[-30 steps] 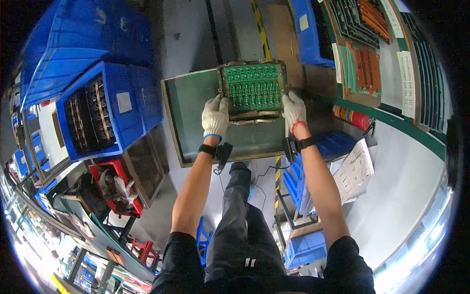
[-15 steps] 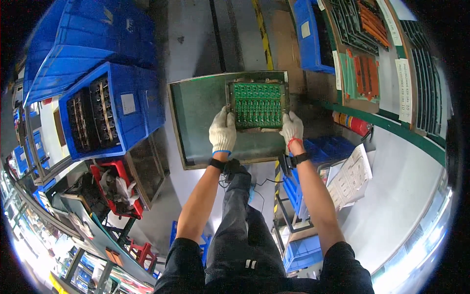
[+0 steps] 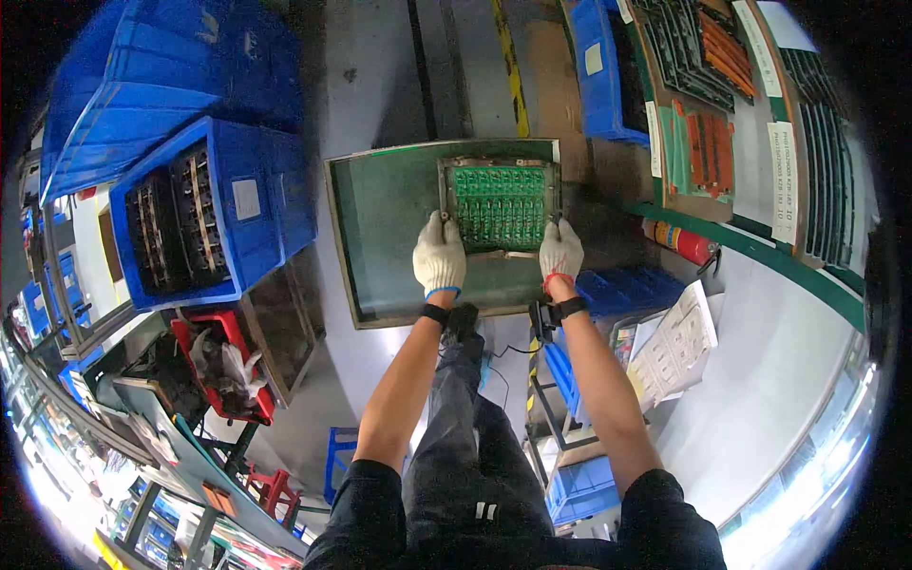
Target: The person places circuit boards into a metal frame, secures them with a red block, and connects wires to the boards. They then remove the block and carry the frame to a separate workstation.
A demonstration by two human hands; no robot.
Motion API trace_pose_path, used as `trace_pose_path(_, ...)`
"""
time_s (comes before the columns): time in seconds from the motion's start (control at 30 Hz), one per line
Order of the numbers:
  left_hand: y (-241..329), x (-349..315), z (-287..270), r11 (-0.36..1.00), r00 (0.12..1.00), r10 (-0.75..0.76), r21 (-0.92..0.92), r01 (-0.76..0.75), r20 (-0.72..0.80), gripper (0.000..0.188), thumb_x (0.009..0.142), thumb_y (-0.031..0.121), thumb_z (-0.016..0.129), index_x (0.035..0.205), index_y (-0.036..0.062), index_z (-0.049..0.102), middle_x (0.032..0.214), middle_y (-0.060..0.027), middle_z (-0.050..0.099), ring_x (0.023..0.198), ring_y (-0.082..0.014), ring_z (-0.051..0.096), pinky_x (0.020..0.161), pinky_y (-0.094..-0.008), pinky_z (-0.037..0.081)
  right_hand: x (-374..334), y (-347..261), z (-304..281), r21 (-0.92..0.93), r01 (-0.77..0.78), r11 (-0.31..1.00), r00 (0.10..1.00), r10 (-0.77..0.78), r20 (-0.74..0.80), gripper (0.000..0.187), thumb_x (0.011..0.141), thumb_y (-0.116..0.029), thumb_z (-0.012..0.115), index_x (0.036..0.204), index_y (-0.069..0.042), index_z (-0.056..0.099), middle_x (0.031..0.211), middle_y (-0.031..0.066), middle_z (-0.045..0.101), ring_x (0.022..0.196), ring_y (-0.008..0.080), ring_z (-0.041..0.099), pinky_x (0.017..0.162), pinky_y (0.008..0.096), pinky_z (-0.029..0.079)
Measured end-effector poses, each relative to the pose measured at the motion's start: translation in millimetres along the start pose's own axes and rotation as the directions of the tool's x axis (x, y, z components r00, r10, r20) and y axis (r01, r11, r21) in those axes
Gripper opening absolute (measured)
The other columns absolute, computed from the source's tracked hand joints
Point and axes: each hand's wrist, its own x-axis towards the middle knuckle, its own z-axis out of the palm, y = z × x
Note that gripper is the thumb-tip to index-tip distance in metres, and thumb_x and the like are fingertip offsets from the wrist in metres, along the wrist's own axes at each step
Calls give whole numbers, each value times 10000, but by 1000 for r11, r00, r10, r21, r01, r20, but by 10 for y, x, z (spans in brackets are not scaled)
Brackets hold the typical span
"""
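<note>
A green circuit board panel with rows of small parts lies in a dark rectangular frame, over the right part of a green-topped cart. My left hand, in a white knitted glove with a blue cuff edge, is closed on the frame's near left side. Opposite it, my right hand, gloved alike with a red cuff edge, grips the near right side. My fingertips partly hide the frame's side edges. Whether the frame rests on the cart top or hangs just above it I cannot tell.
To the left stands a blue crate holding dark racks, with a red bin below it. At right are a fire extinguisher, blue bins, paper sheets and a green-edged shelf of boards.
Both hands have shifted slightly, the left a little to the right and the right a little to the left. The frame with its board panel stays in nearly the same place.
</note>
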Motion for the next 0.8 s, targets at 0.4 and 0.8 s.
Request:
trace_pose_path(0.4, 266, 186, -23, 959, 962, -203, -160, 233, 182, 420, 1016, 323, 619, 1308, 32, 697, 1185, -184, 750, 1081, -294, 736, 924, -361, 546, 290, 507, 395, 677, -213, 705, 976, 191, 108, 318, 1015, -283, 644, 1028, 30, 698, 949, 161, 737, 854, 279, 668, 808, 395, 500)
trace_pose_path(0.8, 360, 336, -111, 988, 989, -114, -91, 122, 93, 383, 1001, 367, 565, 1191, 85, 739, 1022, -222, 739, 965, -419, 712, 830, -471, 557, 200, -12, 193, 730, -377, 571, 913, 363, 187, 308, 960, -263, 706, 1089, 16, 720, 1058, 160, 761, 959, 274, 698, 918, 353, 497)
